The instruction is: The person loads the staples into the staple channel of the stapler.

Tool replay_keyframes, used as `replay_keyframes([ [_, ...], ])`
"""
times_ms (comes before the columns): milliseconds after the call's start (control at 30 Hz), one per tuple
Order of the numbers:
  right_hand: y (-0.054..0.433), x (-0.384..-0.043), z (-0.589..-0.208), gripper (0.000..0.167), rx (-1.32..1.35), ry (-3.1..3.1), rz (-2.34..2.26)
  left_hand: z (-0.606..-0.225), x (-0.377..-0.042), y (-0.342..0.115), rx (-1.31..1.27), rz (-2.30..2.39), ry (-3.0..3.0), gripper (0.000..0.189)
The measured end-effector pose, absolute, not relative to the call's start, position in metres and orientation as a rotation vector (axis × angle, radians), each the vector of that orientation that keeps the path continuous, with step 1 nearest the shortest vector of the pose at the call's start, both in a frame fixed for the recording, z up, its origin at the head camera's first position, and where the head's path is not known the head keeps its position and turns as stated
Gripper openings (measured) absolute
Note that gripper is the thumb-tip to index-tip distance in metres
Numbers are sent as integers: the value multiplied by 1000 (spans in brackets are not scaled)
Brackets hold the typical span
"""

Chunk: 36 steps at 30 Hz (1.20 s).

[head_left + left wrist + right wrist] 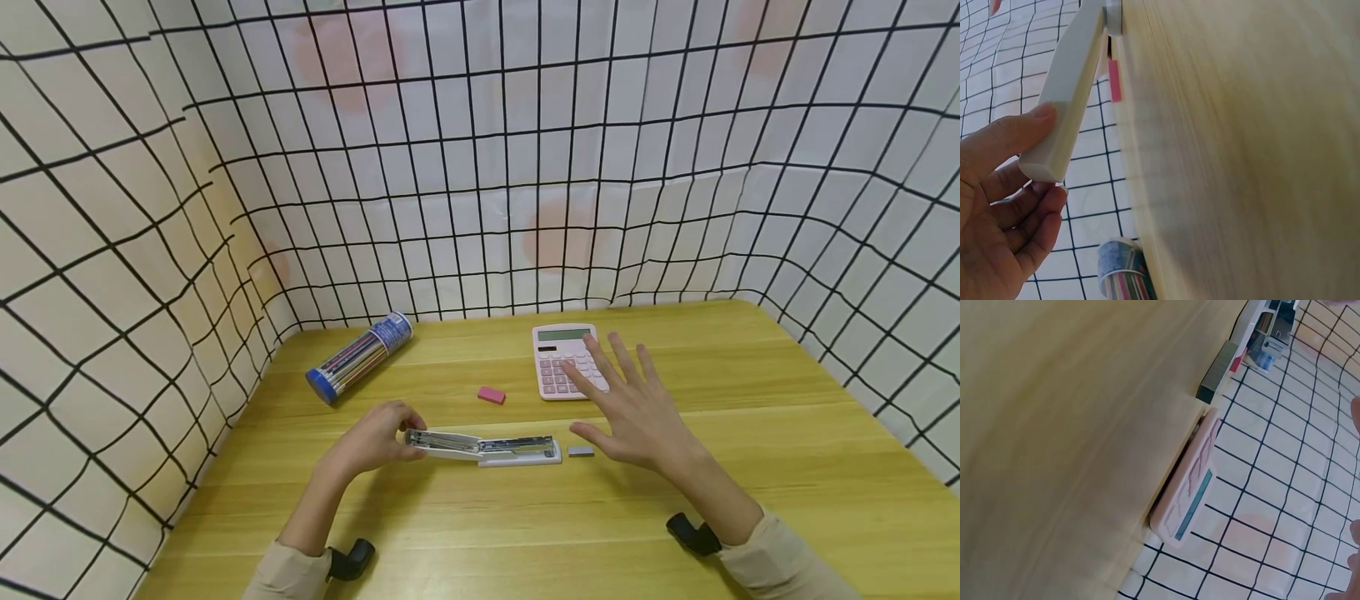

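A white stapler [519, 457] lies folded wide open on the table, its metal inner parts facing up. My left hand [384, 437] pinches the end of its raised arm, thumb on one side and fingers on the other; the left wrist view shows this white arm [1063, 94] slanting up from the table. Just right of the stapler's base lies a small grey strip of staples [581, 451], seen as a dark block [1216, 374] in the right wrist view. My right hand [637, 412] hovers beside the strip with fingers spread, holding nothing, partly covering a pink calculator [551, 367].
A pink eraser [491, 395] lies behind the stapler. At the back left, a clear tube of pencils [360, 358] with a blue end lies on its side. White cloth with a black grid [465, 208] surrounds the wooden table [465, 533] at the back and sides.
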State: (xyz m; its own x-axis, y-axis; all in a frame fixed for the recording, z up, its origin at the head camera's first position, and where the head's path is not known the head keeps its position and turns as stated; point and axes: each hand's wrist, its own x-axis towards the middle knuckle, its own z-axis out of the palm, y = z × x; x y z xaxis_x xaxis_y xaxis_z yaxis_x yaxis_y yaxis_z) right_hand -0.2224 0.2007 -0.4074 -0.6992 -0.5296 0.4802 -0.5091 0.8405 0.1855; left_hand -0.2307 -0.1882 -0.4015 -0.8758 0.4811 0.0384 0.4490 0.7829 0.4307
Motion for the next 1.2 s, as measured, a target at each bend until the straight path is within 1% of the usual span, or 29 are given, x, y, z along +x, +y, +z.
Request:
replay_keyframes([
  [100, 199, -224, -407, 76, 770, -2493, 38, -401, -230, -188, 753, 667, 2896, 25],
  [300, 197, -224, -406, 78, 769, -2533, 356, -400, -229, -188, 747, 666, 2892, 25],
  [400, 196, -226, -406, 74, 786, -2582, 520, -400, -229, -189, 741, 665, 2896, 25],
  [633, 200, -232, -412, 59, 892, -2741, 886, -398, -228, -187, 722, 663, 2897, 25],
  [833, 203, -238, -419, 47, 928, -2889, 974, -398, -228, -187, 717, 668, 2898, 25],
  [1033, 208, -247, -431, 31, 949, -3011, 1003, -398, -227, -186, 719, 667, 2892, 25],
  [1200, 211, -251, -436, 23, 959, -3059, 1030, -399, -228, -186, 720, 666, 2894, 25],
])
